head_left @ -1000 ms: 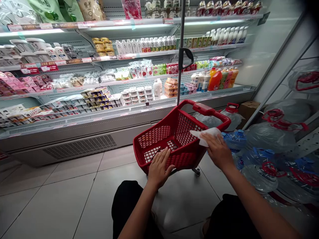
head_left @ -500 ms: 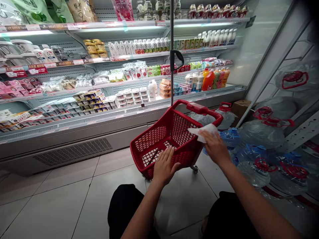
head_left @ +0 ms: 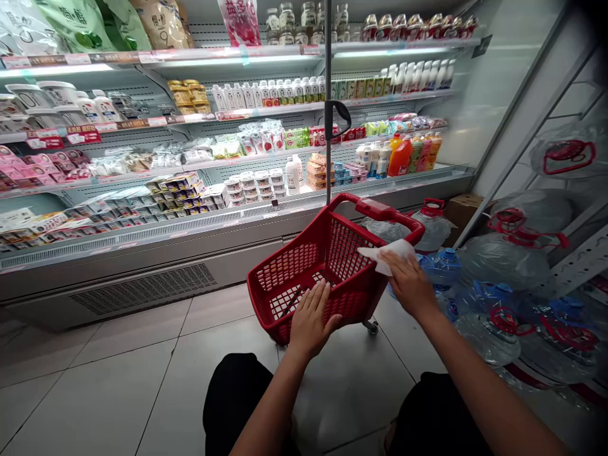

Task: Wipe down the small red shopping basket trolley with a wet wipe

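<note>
A red plastic shopping basket cart (head_left: 280, 269) with perforated walls stands on castors in front of me. My left hand (head_left: 311, 320) lies on its near rim, fingers stretched out and thumb apart, holding nothing. A white cloth or paper wipe (head_left: 396, 249) is under the fingers of my right hand (head_left: 411, 285), which presses it on the cart's right-hand rim, just below the handle (head_left: 380, 209). Part of the wipe sticks out left over the basket's inside. Something thin and dark lies on the basket floor, too small to name.
An open chiller (head_left: 156, 231) with shelves of dairy and drinks runs behind the cart. A dark upright pole (head_left: 328, 158) with a loop handle stands before it. Large water bottles (head_left: 503, 259) crowd the right side. Pale floor tiles (head_left: 109, 380) lie at left.
The view has shifted slightly, so the shelves sit a little lower and further right. My right hand and the wipe have moved only slightly along the rim; my left hand stays put.
</note>
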`<act>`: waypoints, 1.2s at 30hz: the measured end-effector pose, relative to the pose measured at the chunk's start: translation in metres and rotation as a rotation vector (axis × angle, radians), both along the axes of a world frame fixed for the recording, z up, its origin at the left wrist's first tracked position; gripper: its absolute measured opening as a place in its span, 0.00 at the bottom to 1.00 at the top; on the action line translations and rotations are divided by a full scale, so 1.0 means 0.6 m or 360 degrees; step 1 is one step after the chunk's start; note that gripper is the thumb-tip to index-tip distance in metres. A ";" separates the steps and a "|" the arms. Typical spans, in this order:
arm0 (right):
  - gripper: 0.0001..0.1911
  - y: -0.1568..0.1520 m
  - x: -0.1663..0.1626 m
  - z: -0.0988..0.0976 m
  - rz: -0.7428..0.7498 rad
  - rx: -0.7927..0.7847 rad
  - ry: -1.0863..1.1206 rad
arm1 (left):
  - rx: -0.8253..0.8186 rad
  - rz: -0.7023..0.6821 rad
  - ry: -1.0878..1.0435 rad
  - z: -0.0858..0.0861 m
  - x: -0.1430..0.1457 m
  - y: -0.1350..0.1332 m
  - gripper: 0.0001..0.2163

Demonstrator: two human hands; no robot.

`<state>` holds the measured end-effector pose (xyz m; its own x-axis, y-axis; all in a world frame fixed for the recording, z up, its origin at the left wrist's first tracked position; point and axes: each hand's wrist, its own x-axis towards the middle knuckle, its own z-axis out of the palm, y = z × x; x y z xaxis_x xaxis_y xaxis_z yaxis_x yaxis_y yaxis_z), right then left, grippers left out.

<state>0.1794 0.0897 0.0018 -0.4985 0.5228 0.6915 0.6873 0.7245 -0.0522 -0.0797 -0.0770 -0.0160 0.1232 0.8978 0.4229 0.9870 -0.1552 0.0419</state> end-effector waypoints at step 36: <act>0.39 -0.086 -0.092 -0.055 0.0293 -0.0044 -0.0131 | 0.0090 0.0021 0.0004 -0.012 0.025 0.005 0.41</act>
